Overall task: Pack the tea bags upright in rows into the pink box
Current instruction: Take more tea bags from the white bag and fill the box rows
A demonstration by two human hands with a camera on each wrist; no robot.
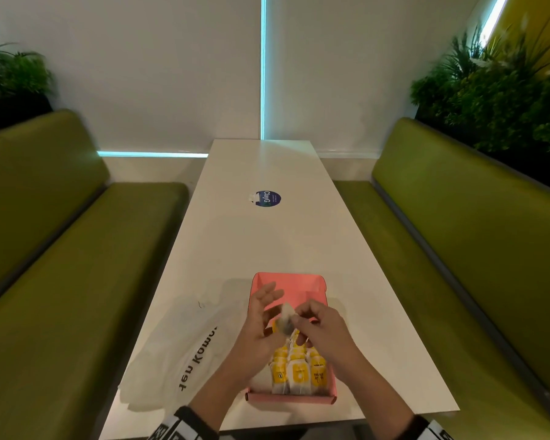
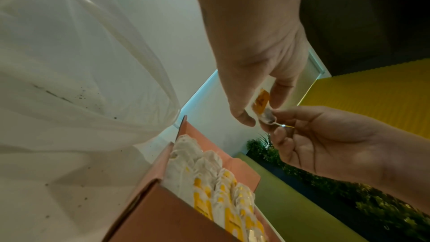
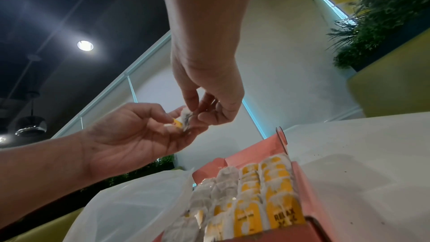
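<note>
Tea bags (image 1: 299,371) stand upright in three rows at the near end of the pink box (image 1: 291,398), their yellow tags facing the near wall, one tag reading "RELAX". This box sits open on the white table (image 1: 267,242), close to the near edge and a little toward the right side, and its far half shows bare pink floor. Above the middle of the box both hands meet on a single loose tea bag (image 1: 285,322), held in the air clear of the packed rows. Coming in from the near left, the left hand (image 1: 261,325) has its palm turned inward and its thumb and fingers pinching the bag, with its yellow tag showing against the palm in the wrist views. Opposite it, the right hand (image 1: 323,327) reaches in from the near right and pinches the other side of the same bag with curled fingertips. Beside the box, toward the left edge of the table, lies a crumpled translucent plastic bag (image 1: 178,354) with dark lettering, touching or nearly touching the box's left wall. Farther along the table, near its middle, is a round blue sticker (image 1: 268,198). Green benches (image 1: 61,265) flank the table on both sides, with leafy plants (image 1: 496,100) behind their backrests, and a white wall (image 1: 172,74) with a lit cyan strip closes the far end.
</note>
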